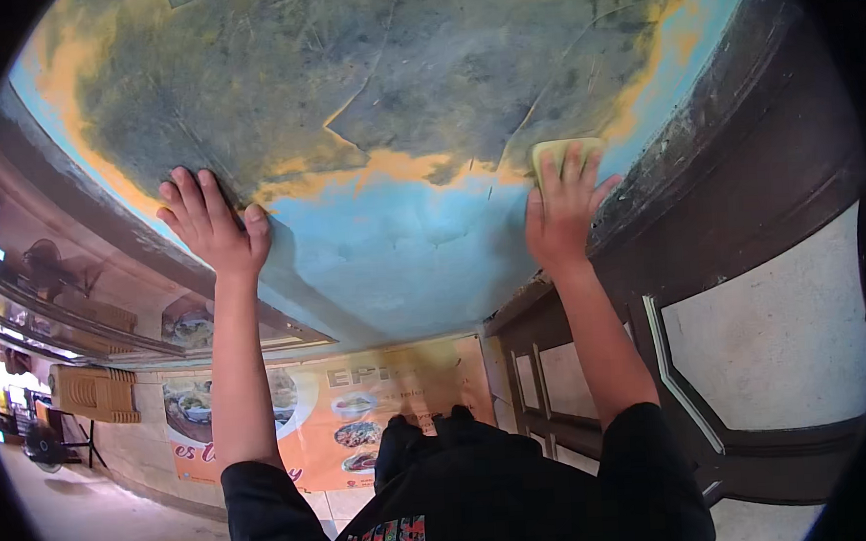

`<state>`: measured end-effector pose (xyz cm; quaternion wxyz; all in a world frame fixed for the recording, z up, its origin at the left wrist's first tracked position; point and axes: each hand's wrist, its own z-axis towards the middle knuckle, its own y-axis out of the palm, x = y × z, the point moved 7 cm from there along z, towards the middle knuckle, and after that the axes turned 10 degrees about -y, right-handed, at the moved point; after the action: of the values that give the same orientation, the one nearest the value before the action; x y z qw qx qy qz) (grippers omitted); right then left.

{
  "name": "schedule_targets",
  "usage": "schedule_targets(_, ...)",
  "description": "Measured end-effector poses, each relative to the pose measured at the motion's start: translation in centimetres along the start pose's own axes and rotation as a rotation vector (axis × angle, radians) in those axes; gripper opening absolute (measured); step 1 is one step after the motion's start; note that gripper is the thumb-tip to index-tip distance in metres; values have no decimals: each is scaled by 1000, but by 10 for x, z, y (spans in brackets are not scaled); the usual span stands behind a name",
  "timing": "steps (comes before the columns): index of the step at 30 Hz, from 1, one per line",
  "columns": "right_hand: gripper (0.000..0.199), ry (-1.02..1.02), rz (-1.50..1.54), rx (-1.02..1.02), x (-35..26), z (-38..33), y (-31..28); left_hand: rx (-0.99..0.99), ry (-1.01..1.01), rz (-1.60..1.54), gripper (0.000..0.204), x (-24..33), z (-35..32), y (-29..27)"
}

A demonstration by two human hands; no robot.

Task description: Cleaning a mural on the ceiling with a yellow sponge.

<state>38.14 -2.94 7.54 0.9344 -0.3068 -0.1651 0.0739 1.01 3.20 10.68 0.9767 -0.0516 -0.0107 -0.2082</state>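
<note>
A worn painted surface (pixel 421 237) spreads before me, light blue at its near part, with a large dark grey patch edged in orange-yellow. Creases and torn-looking lines cross the grey patch. My left hand (pixel 217 223) rests on the surface at the patch's lower left edge, fingers stretched out and thumb apart, holding nothing. On the right side, my right hand (pixel 567 210) presses a flat pale yellow sponge (pixel 544 151) against the surface where grey, orange and blue meet. Its fingers lie over the sponge and cover most of it.
Dark brown panelled woodwork (pixel 725 245) borders the surface on the right. A glossy brown ledge (pixel 110 273) runs along the left. Below are an orange printed banner (pixel 308 414), a tan slatted object (pixel 95 393) and a black fan (pixel 44 445).
</note>
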Motion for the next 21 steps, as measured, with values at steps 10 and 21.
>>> schedule_targets(10,57,140,67,217,-34,52,-41,-52,-3,-33,63,-19,15,-21)
schedule_targets(21,54,-96,-42,91,-133,81,-37,-52,-40,-82,60,-42,23,-45)
